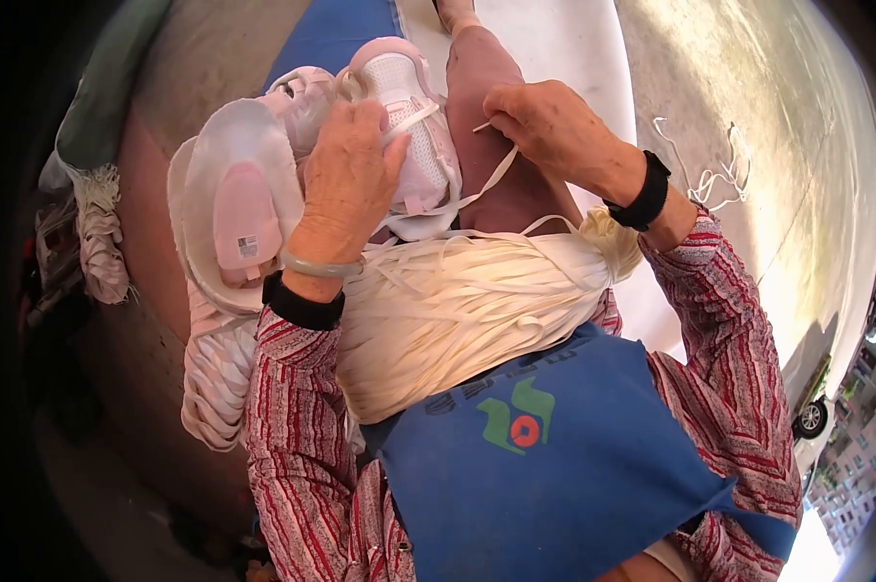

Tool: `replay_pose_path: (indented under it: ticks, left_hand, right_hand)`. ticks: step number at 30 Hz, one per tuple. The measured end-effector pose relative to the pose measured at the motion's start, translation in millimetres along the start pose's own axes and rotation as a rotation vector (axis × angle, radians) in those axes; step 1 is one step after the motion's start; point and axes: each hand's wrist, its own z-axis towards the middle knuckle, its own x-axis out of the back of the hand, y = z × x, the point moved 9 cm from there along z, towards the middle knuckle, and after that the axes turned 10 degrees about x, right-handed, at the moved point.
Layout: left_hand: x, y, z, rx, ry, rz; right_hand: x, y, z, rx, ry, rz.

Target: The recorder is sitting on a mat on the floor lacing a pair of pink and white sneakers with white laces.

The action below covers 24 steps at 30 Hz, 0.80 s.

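A pale pink and white shoe lies between my knees, its perforated toe pointing away from me. My left hand is closed at the shoe's left side; a flat white shoelace crosses the upper into its thumb and forefinger. The tips of its other fingers are hidden. To the right, above my thigh, my right hand pinches a thin cream lace near its tip, the rest trailing down toward the shoe's near end. Across my lap lies a thick bundle of cream laces, gathered at its right end.
More pale shoe uppers are stacked left of my left hand, one showing a pink tongue with a label. White braided laces hang below them. A blue apron covers my lap. Loose white lace lies on the floor at right.
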Motion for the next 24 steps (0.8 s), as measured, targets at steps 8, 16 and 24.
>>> replay_pose_path:
  ticks: [8, 16, 24]
  left_hand:
    - [5.9, -15.7, 6.2, 0.048, 0.048, -0.028]
    - [17.0, -67.8, -7.1, 0.59, -0.024, -0.739]
    - [-0.8, -49.5, 10.3, 0.348, -0.034, -0.5]
  right_hand:
    - [-0.4, 2.5, 35.3, -0.078, 0.168, 0.341]
    - [-19.8, -6.8, 50.0, 0.013, 0.099, 0.203]
    - [-11.6, -13.7, 49.0, 0.039, 0.167, 0.269]
